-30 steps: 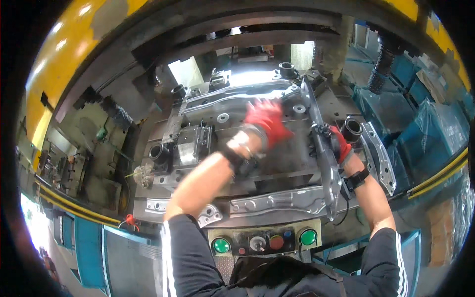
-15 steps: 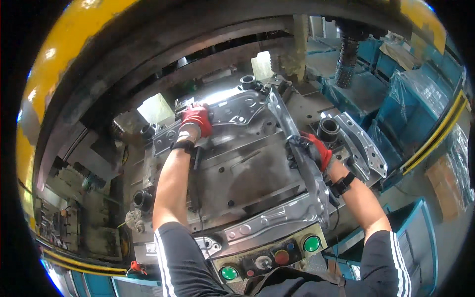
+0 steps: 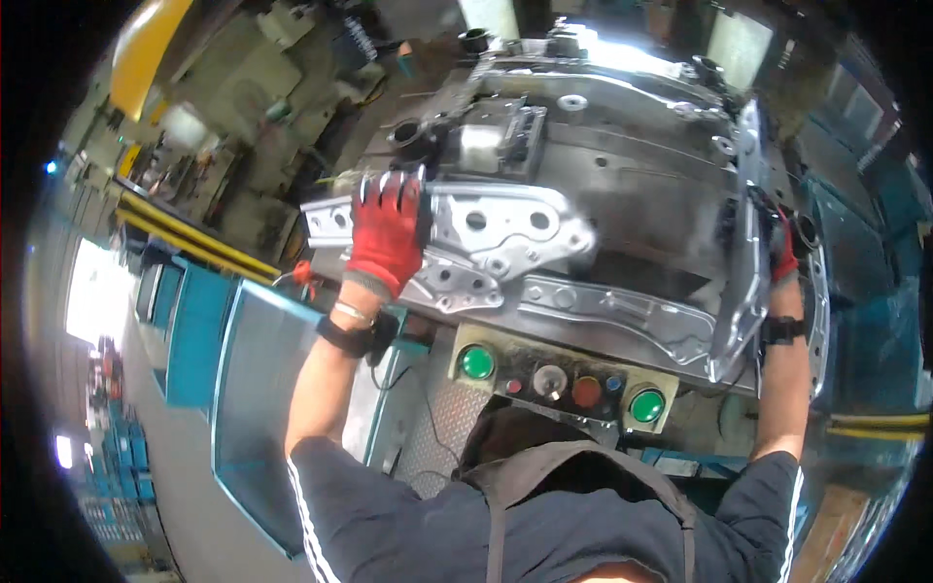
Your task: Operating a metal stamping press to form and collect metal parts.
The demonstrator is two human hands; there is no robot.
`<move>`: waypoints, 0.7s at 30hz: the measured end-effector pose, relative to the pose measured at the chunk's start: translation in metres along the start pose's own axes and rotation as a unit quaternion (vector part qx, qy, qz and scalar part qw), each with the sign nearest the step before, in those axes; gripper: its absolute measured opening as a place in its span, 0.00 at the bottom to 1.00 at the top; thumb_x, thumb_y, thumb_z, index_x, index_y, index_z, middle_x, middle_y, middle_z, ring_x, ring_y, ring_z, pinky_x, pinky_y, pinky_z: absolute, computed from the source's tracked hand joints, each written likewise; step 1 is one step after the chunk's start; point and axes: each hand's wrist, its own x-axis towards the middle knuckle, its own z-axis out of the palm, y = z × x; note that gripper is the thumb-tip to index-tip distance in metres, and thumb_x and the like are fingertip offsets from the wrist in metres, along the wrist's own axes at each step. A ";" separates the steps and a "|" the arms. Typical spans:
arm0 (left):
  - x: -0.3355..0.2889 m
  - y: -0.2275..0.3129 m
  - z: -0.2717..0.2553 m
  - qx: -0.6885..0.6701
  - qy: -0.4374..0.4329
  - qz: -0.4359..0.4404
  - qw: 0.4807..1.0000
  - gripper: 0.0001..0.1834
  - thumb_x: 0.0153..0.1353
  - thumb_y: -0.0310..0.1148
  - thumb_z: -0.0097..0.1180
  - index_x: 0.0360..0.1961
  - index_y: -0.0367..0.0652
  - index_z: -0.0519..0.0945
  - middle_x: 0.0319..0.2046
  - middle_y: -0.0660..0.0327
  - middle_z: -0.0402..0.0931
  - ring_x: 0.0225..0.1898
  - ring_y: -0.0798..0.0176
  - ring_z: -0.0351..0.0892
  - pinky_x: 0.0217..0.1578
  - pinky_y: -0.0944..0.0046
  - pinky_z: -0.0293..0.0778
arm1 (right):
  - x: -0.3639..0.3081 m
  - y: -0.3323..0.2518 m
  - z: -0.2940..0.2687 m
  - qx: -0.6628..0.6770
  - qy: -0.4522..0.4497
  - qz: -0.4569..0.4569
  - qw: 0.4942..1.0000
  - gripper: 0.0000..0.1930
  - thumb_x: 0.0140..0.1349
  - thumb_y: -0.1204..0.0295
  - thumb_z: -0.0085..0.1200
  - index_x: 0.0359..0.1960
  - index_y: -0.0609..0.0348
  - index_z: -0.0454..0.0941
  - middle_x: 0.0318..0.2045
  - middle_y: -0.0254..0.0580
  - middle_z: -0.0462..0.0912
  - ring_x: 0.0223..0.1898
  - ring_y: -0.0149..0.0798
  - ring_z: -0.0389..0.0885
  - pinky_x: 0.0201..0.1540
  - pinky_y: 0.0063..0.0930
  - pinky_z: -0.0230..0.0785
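Observation:
My left hand (image 3: 389, 233), in a red glove with dark fingertips, is closed over a shiny stamped metal bracket (image 3: 515, 222) with round holes, at the near left of the die bed (image 3: 651, 180). Below that bracket lies a second holed metal part (image 3: 452, 280). On the right, my right hand (image 3: 783, 243), gloved in red and black, grips a long pressed metal rail (image 3: 744, 257) that stands tilted on its edge; some of its fingers are hidden behind the rail. A curved metal rail (image 3: 617, 309) lies along the bed's front edge, between my arms.
A control box (image 3: 520, 360) with two green buttons and a red one sits just before the bed. Dark cylindrical posts (image 3: 413, 139) rise from the bed. A teal-framed cart (image 3: 277, 389) stands at the left, and yellow striped bars (image 3: 199, 236) flank the machine.
My view has swung left and toward the bed's near side. My left hand has gone from the far bracket to a bracket at the near left. My right hand still holds its rail.

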 end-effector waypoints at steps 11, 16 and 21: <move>-0.084 -0.048 0.184 -0.034 -0.181 0.035 0.982 0.35 0.51 0.34 0.59 0.63 0.43 0.66 0.61 0.51 0.66 0.64 0.44 0.63 0.65 0.40 0.54 | -0.015 -0.013 0.002 -0.149 0.094 -0.032 0.984 0.18 0.68 0.57 0.46 0.48 0.57 0.77 0.33 0.38 0.82 0.28 0.36 0.81 0.31 0.31 0.77; -0.088 -0.048 0.228 -0.065 -0.209 0.007 0.976 0.35 0.54 0.33 0.54 0.66 0.48 0.64 0.68 0.46 0.55 0.69 0.38 0.54 0.65 0.38 0.52 | -0.018 -0.010 0.004 -0.182 0.147 -0.049 0.971 0.18 0.68 0.56 0.47 0.48 0.56 0.78 0.32 0.37 0.82 0.28 0.35 0.80 0.31 0.30 0.77; -0.075 -0.085 0.219 -0.288 -0.208 -0.059 0.933 0.43 0.46 0.34 0.62 0.67 0.45 0.62 0.66 0.45 0.59 0.68 0.43 0.56 0.66 0.48 0.55 | -0.023 -0.008 0.000 -0.217 0.193 -0.063 0.955 0.19 0.67 0.55 0.48 0.48 0.55 0.78 0.31 0.36 0.82 0.27 0.34 0.80 0.30 0.30 0.76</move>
